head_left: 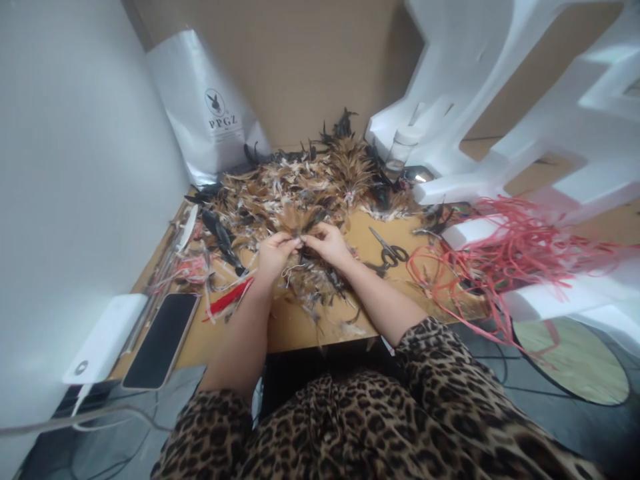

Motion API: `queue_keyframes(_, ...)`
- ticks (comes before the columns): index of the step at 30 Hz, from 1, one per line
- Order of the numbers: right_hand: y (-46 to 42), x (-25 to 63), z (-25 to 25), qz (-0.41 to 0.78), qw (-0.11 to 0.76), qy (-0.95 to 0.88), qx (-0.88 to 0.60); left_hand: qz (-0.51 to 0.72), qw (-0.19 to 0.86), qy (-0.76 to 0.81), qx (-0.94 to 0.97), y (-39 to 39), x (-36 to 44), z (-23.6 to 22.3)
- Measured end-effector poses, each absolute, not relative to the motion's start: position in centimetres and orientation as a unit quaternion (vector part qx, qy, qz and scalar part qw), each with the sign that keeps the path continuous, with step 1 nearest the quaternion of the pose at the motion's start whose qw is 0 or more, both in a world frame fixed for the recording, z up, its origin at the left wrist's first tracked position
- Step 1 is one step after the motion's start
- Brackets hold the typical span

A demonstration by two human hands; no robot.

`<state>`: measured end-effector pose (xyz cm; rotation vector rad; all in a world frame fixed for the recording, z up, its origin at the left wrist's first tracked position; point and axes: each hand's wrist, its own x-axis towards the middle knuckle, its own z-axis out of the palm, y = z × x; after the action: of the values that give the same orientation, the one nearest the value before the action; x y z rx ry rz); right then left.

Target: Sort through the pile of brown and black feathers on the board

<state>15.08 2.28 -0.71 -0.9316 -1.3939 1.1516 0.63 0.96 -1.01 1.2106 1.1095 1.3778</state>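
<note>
And the left hand (273,259) meets the right hand (330,245), fingers pinching a brown tuft (293,219) by its base, before the feather pile (285,181) (scissors (395,255) lie rightward on the table (361,235))!

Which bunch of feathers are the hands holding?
The small, brown, fanned-out bunch pinched between the left hand and right hand. It's the only one held; the big feather pile sits on the table behind it.
</note>
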Motion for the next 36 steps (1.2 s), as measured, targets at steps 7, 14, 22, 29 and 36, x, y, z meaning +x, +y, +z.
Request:
queue_keyframes(7,2.3,16.1,0.0,0.570,0.464,-0.603,-0.309,0.547,0.562,0.402,0.472,1.1,0.2,-1.9)
queue_keyframes(14,2.3,15.6,-0.2,0.540,0.509,-0.570,-0.352,0.563,0.523,0.437,0.467,0.9,1.0,-1.3)
queue_keyframes(22,2.0,15.5,0.1,0.543,0.503,-0.580,-0.340,0.552,0.509,0.442,0.491,0.8,0.5,-1.1)
queue_keyframes(29,2.3,15.1,-0.4,0.519,0.520,-0.575,-0.360,0.575,0.510,0.428,0.475,1.3,0.6,-1.9)
queue_keyframes(36,1.9,15.0,0.2,0.521,0.517,-0.568,-0.373,0.569,0.531,0.420,0.466,1.2,0.5,-1.8)
